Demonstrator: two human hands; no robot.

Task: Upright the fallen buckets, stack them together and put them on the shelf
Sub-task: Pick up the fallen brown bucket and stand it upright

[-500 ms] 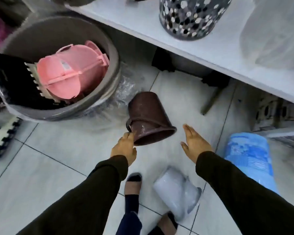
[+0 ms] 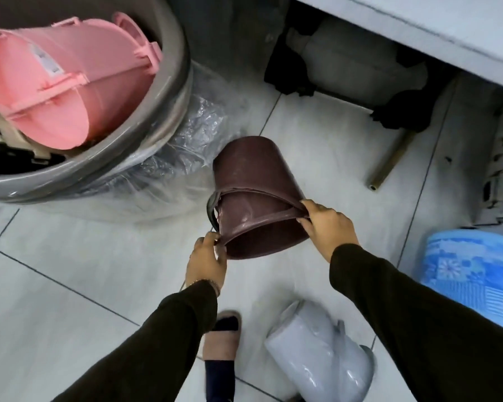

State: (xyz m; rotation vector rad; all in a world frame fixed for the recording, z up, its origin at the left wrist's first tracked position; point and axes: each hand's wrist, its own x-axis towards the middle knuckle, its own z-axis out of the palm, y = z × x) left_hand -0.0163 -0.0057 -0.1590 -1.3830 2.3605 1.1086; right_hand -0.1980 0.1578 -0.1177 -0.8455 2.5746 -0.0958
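A dark brown bucket [image 2: 253,181] lies on its side on the tiled floor, its mouth facing me and its black handle hanging at the left. My left hand [image 2: 206,264] pinches the rim at its lower left. My right hand [image 2: 328,224] grips the rim at the right side. A grey bucket [image 2: 314,349] lies on its side near my feet at the bottom. The white shelf [image 2: 453,27] runs across the top right, above the floor.
A large grey tub [image 2: 169,117] wrapped in clear plastic stands at the left, holding a pink bucket [image 2: 70,91]. A blue patterned container [image 2: 476,274] sits at the right. A metal rod [image 2: 389,161] and dark shelf feet lie under the shelf. My slippered foot [image 2: 221,335] is below.
Both hands have closed on the brown bucket's rim; before, the left only touched it and the right was open beside it. The view has moved closer and lower.
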